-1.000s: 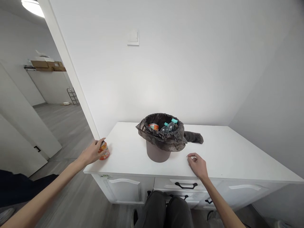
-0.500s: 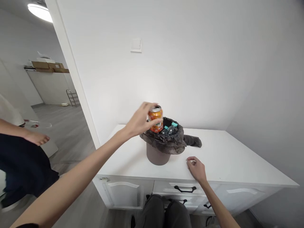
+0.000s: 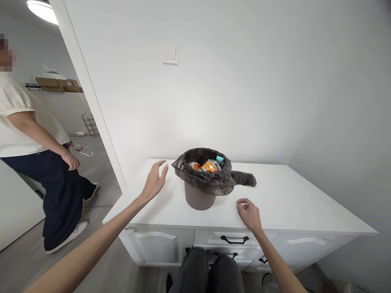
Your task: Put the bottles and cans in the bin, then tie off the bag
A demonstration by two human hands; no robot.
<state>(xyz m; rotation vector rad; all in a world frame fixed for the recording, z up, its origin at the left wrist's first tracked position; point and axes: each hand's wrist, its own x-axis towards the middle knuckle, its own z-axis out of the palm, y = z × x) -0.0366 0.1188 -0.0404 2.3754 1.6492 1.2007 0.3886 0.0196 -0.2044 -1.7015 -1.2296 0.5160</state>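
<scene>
A brown bin (image 3: 200,198) lined with a black plastic bag (image 3: 210,185) stands on the white cabinet top. Inside it lie an orange can (image 3: 209,166), tilted on its side, another orange can (image 3: 194,165) at the left, and a bottle with a teal cap (image 3: 219,159). My left hand (image 3: 154,179) is just left of the bin, fingers apart, holding nothing. To the right of the bin, my right hand (image 3: 249,213) rests on the cabinet top with its fingers curled; whether anything is inside them is hidden.
A roll of black bags (image 3: 244,178) lies behind and right of the bin. The white cabinet (image 3: 293,203) meets the wall, which carries a switch (image 3: 170,55). At the left, a person (image 3: 58,175) in dark trousers walks past the doorway.
My left hand has let go of the orange can, which now lies in the bin, and moved left. The person at the left has come further into view. My right hand has stayed put.
</scene>
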